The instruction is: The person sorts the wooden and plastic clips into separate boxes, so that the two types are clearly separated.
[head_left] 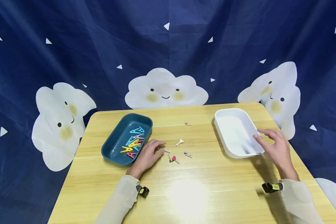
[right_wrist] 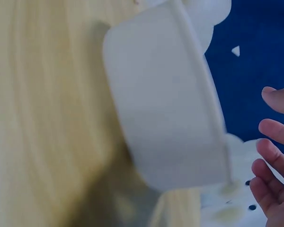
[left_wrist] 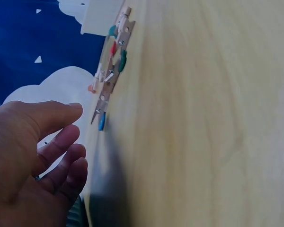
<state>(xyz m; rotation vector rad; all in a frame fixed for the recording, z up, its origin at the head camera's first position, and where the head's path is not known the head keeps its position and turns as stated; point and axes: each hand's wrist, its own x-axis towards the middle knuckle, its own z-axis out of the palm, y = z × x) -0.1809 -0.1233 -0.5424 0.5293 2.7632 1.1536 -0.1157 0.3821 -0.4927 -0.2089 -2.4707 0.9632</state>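
My left hand [head_left: 147, 157] hovers beside several small wooden clothespins, thumb and fingers apart with nothing between them. Nearest its fingertips lies a pale mini clothespin [head_left: 166, 151]. Close by are one with a red heart [head_left: 175, 159], one with a green end [head_left: 170, 158], one with a blue end [head_left: 188, 154] and one with a white heart [head_left: 179, 142]. In the left wrist view, a mini clothespin with a blue end [left_wrist: 102, 120] lies beyond the thumb. My right hand [head_left: 277, 151] is at the right rim of a white bin [head_left: 224, 140], fingers loosely spread and holding nothing.
A dark teal bin [head_left: 109, 151] at the left holds several larger plastic clothespins [head_left: 133, 143] in yellow, blue, red and grey. Another mini clothespin [head_left: 188, 124] lies farther back on the wooden table [head_left: 210, 174]. A blue cloud-print curtain [head_left: 168, 46] hangs behind.
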